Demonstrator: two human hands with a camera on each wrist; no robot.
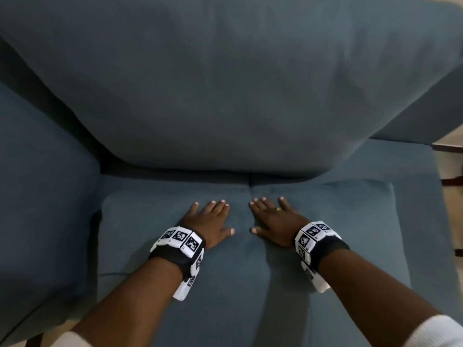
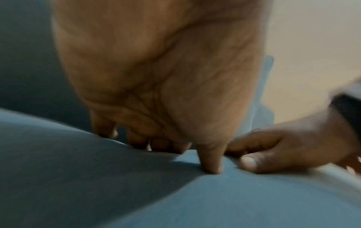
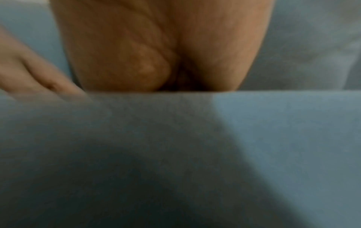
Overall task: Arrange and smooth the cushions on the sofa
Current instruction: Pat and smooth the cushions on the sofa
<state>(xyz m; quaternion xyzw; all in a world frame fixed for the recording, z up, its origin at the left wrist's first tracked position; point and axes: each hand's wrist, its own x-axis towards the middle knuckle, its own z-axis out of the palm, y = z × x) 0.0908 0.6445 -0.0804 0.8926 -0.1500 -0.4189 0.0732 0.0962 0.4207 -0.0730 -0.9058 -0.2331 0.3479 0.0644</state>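
Blue cloth: it is covering the whole sofa [image 1: 45, 171], and everything on it is the same colour.
Seat cushion [image 1: 338, 221]: it is lying flat right under both hands, going wider left to right than near to far.
Left hand [image 1: 209, 221]: the grip is lying flat and spread, pressing down on the cushion left of the middle.
Right hand [image 1: 274, 221]: the grip is flat and spread too, pressing just right of the middle.
Gap: the two thumbs are sitting near each other but not touching.
Back cushion [image 1: 225, 83]: it is leaning just past the fingertips [image 1: 226, 204], on the far side.
Next move: I think each hand should be sliding outward, left going left, right going right.
Nearer hand: both are looking equally close.
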